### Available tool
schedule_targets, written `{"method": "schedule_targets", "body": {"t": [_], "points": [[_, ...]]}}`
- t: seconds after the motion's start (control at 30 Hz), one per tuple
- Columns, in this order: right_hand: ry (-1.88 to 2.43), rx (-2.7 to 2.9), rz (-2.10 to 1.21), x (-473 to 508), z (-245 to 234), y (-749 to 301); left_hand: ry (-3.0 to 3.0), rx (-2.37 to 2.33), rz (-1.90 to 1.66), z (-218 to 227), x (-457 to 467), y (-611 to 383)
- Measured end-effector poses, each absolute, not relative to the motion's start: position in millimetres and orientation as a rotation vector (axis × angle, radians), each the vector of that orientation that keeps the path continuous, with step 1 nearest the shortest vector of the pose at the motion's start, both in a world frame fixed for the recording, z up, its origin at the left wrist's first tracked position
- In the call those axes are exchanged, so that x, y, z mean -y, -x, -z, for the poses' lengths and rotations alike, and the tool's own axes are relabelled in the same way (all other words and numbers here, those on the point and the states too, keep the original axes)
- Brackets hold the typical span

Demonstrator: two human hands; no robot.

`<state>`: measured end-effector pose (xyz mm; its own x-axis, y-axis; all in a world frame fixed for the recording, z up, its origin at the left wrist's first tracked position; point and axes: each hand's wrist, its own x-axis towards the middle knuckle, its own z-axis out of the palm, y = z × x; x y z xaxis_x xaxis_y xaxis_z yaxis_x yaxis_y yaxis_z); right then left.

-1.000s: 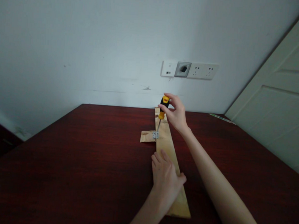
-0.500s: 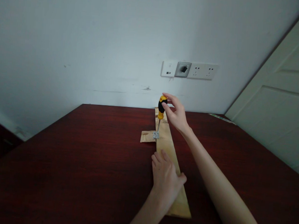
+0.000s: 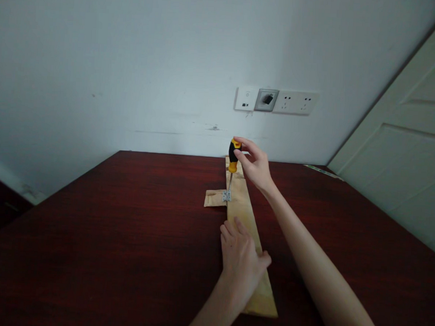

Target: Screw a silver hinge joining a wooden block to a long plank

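A long wooden board [image 3: 242, 199] lies lengthwise on the dark red table. My left hand [image 3: 240, 254] grips it across its width, fingers at the left edge and thumb over the right one. A short wooden piece [image 3: 214, 198] meets the board's left side, and a silver metal hinge [image 3: 226, 196] spans the joint. Above it my right hand [image 3: 254, 164] holds a yellow and black screwdriver [image 3: 234, 156] by the handle, almost upright. The screwdriver's tip reaches the hinge's right leaf; any screw under it is too small to make out.
The table [image 3: 126, 226] runs back to a pale wall with several socket plates [image 3: 295, 103]. Near the back right edge of the table lies a thin flat strip [image 3: 322, 172]. A white panelled door [image 3: 415, 139] stands on the right.
The screwdriver's handle and my right hand have shifted slightly left, bringing the screwdriver a little more upright. My left hand and the board stay in place.
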<state>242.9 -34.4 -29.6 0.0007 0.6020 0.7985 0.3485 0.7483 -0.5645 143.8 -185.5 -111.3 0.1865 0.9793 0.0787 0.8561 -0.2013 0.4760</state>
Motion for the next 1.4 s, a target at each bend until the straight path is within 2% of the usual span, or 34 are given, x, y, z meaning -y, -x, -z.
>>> {"method": "schedule_targets", "body": {"t": [1.2, 1.4], "points": [[0.792, 1.426, -0.31, 28, 38, -233, -2.137, -1.726, -0.479, 104, 186, -143], [0.641, 1.514, -0.55, 27, 39, -237, -2.144, -1.736, -0.47, 104, 187, -143]]}}
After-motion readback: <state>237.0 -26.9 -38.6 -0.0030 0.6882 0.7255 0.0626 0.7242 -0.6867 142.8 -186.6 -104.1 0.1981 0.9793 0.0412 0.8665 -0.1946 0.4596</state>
